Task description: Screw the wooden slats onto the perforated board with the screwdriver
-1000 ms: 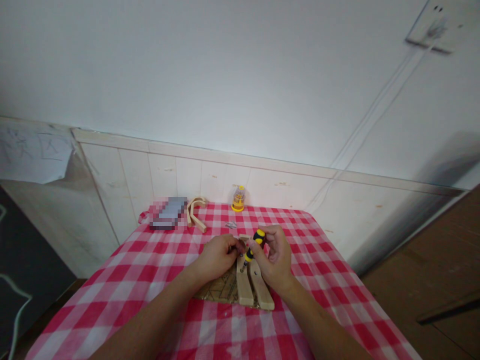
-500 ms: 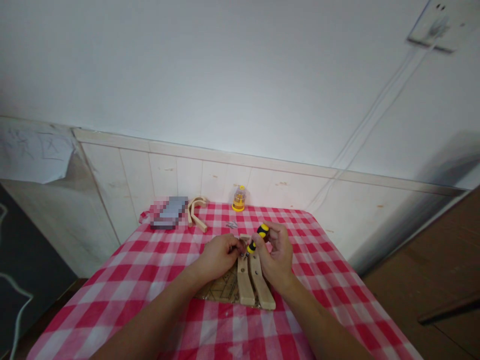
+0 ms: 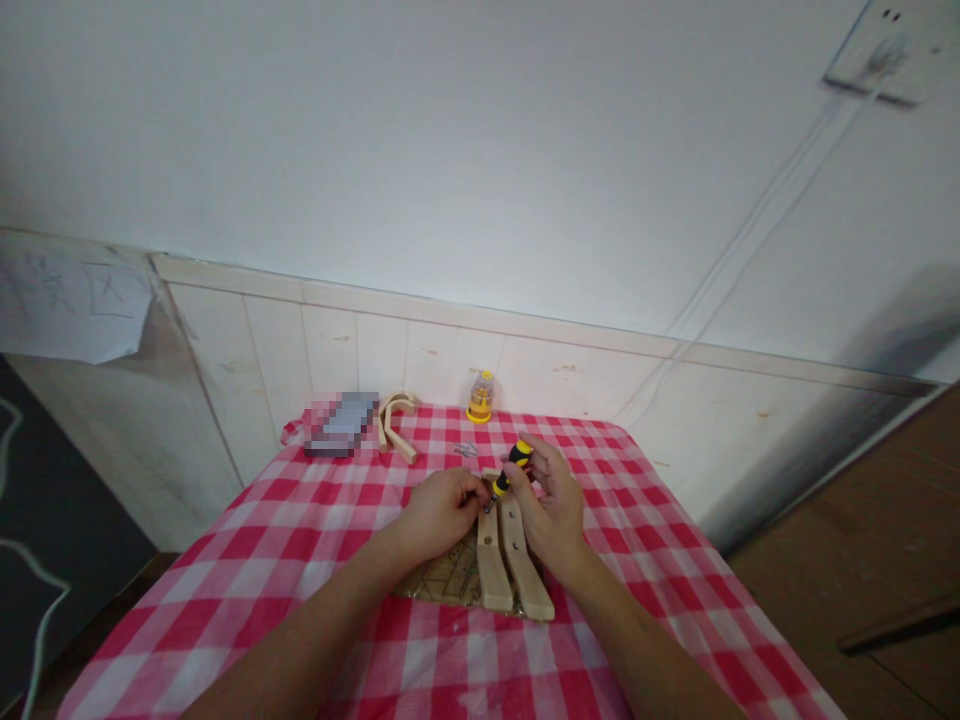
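Note:
My right hand [image 3: 553, 495] grips a yellow-and-black screwdriver [image 3: 511, 470], tilted with its tip down at a hole in the left wooden piece [image 3: 493, 578]. My left hand [image 3: 444, 512] is closed beside that tip, fingertips pinched at the wood; whatever small part they hold is hidden. A second wooden piece [image 3: 529, 575] with dark holes lies alongside, under my right hand. Both angled pieces rest on a brown patterned sheet [image 3: 439, 582].
Several small metal parts [image 3: 466, 450] lie beyond my hands. Farther back stand a yellow-based bit container [image 3: 480, 398] and curved wooden pieces [image 3: 397, 425], with a blurred-out flat device [image 3: 343, 425] at left. A checkered cloth [image 3: 300, 560] covers the table, which meets the wall.
The screwdriver has become slightly more upright, its handle shifting a little left with my right fingers. My left hand stays at the same hole. The view has shifted slightly.

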The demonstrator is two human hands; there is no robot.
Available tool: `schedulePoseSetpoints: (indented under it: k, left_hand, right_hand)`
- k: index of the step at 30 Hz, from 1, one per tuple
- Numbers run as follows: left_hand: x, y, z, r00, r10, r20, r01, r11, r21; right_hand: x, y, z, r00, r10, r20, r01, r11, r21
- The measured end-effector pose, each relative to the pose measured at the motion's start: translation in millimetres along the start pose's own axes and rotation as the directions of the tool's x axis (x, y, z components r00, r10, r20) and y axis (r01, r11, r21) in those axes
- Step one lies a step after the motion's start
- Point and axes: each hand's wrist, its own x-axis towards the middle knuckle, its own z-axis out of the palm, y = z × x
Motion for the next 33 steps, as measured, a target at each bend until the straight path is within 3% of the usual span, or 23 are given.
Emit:
schedulePoseSetpoints:
  k: [6, 15, 33]
  left_hand:
    - [1.2, -5.0, 3.0, 1.0, 0.019, -0.014, -0.019, 1.0, -0.008]
    - [0.9, -5.9, 3.8, 1.0, 0.009, -0.016, -0.009, 1.0, 0.001]
    - [-0.4, -3.2, 2.1, 1.0, -0.005, -0.01, 0.005, 0.999, -0.034]
  right_hand:
    - [2.5, -3.5, -3.9, 0.996, -0.043, 0.083, 0.047, 0.998, -0.049]
    - [5.5, -8.1, 3.9, 1.0, 0.019, -0.008, -0.019, 0.998, 0.059]
    - [2.5, -0.3, 3.4, 0.993, 0.001, -0.12, 0.001, 1.0, 0.015]
